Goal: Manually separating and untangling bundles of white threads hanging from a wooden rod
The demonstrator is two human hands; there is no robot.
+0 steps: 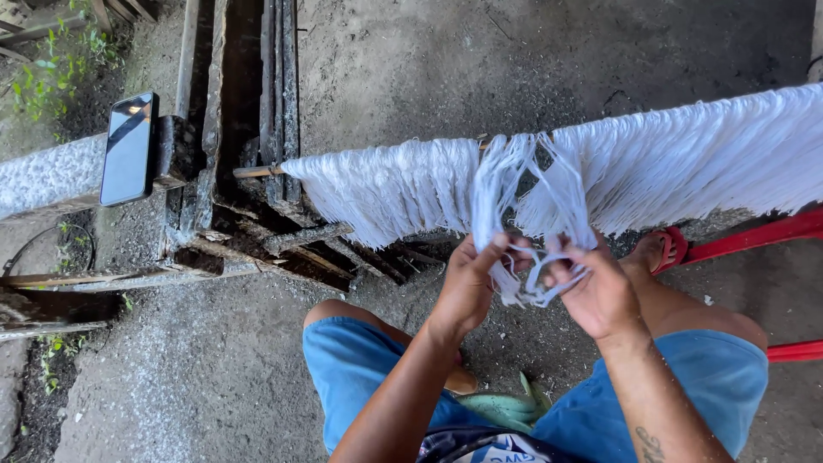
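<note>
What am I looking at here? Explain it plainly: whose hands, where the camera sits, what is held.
There is no machine here. The one picture comes from a camera worn on a person's head, looking down at their own two bare hands and their knees in blue shorts. White threads hang in a long fringe from a thin rod that crosses the view. The left hand and right hand both grip one loose bunch pulled out of the fringe, with strands looped around the fingers. Below is a rough concrete floor. At left, a phone rests on a stone ledge beside dark wooden slats. A red frame shows at right.
</note>
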